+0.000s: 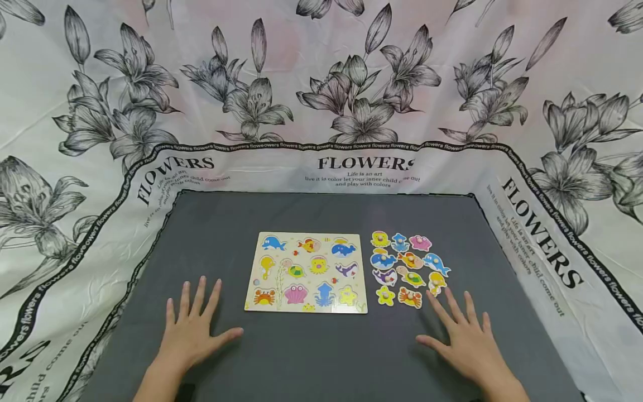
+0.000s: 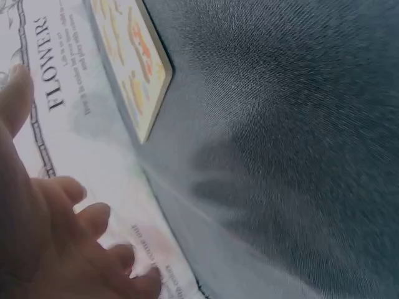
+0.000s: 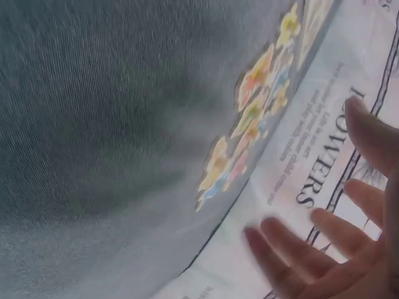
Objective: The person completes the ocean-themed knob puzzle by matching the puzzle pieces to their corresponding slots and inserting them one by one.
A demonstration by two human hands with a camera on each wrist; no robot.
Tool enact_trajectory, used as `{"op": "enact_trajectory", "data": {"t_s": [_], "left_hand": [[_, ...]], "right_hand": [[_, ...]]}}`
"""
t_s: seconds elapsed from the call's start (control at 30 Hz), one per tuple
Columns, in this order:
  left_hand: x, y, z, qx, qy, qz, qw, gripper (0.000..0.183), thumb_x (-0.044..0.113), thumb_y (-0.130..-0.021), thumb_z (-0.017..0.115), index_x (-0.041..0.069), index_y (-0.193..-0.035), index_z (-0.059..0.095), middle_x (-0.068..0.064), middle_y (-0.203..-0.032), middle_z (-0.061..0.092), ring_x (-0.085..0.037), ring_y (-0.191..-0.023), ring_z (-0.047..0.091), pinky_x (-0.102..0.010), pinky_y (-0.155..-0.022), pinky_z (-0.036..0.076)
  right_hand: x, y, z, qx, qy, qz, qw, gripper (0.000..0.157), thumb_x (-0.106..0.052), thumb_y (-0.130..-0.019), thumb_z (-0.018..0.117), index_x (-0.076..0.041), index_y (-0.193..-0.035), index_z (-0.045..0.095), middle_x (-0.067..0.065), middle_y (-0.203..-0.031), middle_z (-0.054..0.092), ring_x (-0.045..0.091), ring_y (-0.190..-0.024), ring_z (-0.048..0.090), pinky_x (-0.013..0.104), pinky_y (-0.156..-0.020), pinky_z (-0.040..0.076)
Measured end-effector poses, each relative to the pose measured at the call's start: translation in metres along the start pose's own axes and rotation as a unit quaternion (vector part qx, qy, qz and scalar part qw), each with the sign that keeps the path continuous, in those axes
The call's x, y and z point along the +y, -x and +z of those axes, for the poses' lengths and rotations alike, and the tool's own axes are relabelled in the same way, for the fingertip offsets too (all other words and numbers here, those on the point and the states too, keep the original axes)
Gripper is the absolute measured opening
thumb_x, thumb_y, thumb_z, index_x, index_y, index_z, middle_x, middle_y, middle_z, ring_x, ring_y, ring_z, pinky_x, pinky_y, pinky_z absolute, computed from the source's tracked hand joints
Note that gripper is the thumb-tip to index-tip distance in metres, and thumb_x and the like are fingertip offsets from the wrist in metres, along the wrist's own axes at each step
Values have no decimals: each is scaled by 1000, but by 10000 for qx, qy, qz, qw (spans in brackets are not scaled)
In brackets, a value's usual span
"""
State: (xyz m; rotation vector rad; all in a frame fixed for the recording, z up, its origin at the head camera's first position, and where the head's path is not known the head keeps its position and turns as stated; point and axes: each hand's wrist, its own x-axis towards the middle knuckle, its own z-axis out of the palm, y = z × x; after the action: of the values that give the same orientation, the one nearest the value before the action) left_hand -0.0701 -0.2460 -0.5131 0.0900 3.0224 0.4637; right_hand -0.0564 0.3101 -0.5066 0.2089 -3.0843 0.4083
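A sea-animal puzzle board (image 1: 306, 273) lies flat on the grey table, printed with a crab, whales, a shell, a turtle and others. To its right several loose knobbed puzzle pieces lie in a cluster, among them a crab piece (image 1: 409, 298), a yellow star piece (image 1: 385, 296) and a seahorse piece (image 1: 437, 283). My left hand (image 1: 191, 332), fingers spread, is left of the board and holds nothing. My right hand (image 1: 467, 340) is spread too, just below the cluster and nearest the seahorse piece. In the left wrist view, the board's corner (image 2: 149, 75) shows beyond the fingers.
The grey tabletop (image 1: 321, 357) is bordered by a white cloth (image 1: 372, 167) with black flower prints and "FLOWERS" lettering. The cloth rises behind the table and runs down both sides.
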Motion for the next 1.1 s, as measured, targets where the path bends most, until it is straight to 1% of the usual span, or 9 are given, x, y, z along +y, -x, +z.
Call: {"op": "enact_trajectory", "data": {"t_s": [0.07,0.13,0.23,0.33,0.43,0.53,0.63,0.87,1.1], "left_hand": [[3,-9,0,-27,435,168,9989,106,70,-89,60,16,-165,9,-17,-170,9,-47,-155,1,-71,-119,6],[6,-18,2,-23,786,310,9964,101,62,-93,62,8,-163,13,-18,-169,14,-45,-155,8,-68,-120,13],[6,-21,6,-75,859,288,9959,104,61,-91,65,2,-161,17,-21,-168,17,-43,-155,15,-63,-122,18],[7,-24,11,-107,905,236,9956,106,62,-89,67,1,-161,18,-19,-168,17,-41,-155,16,-60,-123,19],[7,-30,16,-92,966,302,9948,107,62,-88,69,0,-160,20,-19,-168,19,-41,-154,17,-60,-122,21],[10,-35,18,-146,930,380,9948,107,63,-87,68,-2,-159,23,-21,-166,21,-41,-154,19,-60,-122,22],[14,-37,18,-267,880,438,9948,107,64,-88,67,-3,-158,24,-22,-166,23,-42,-154,19,-61,-122,22],[24,-40,14,-323,961,443,9939,109,64,-85,71,-4,-158,26,-22,-164,26,-41,-153,21,-60,-122,21],[21,-47,23,-629,931,298,9932,110,63,-84,73,-3,-158,25,-23,-165,25,-43,-153,20,-60,-123,20]], "right_hand": [[5,-6,-3,593,-285,-319,9973,87,-44,-83,81,-22,-157,40,16,-163,32,48,-137,47,68,-101,42],[10,-12,-3,1179,-580,-622,9894,77,-25,-78,88,-13,-147,54,16,-153,47,39,-110,68,52,-82,57],[15,-18,0,1409,-794,-720,9842,67,-16,-76,89,-9,-137,62,16,-134,65,22,-79,73,32,-59,57],[18,-25,3,1491,-1003,-505,9824,54,-12,-77,88,-7,-128,69,13,-109,75,13,-68,70,24,-55,54],[22,-33,4,1665,-1116,-317,9792,42,-8,-78,87,-5,-117,75,12,-94,77,10,-65,69,24,-56,55],[25,-41,2,1777,-1097,-319,9774,32,-6,-78,86,-4,-109,78,11,-91,78,11,-66,70,25,-56,56],[28,-50,0,1704,-1083,-362,9787,26,-5,-79,85,-5,-104,79,10,-88,78,11,-65,69,26,-55,54],[39,-68,-2,1487,-1134,-24,9823,21,-8,-85,81,-4,-106,78,10,-86,77,12,-67,67,24,-53,51],[52,-87,0,1418,-1104,388,9830,20,-12,-89,78,-3,-107,78,14,-88,76,23,-73,68,27,-55,48]]}}
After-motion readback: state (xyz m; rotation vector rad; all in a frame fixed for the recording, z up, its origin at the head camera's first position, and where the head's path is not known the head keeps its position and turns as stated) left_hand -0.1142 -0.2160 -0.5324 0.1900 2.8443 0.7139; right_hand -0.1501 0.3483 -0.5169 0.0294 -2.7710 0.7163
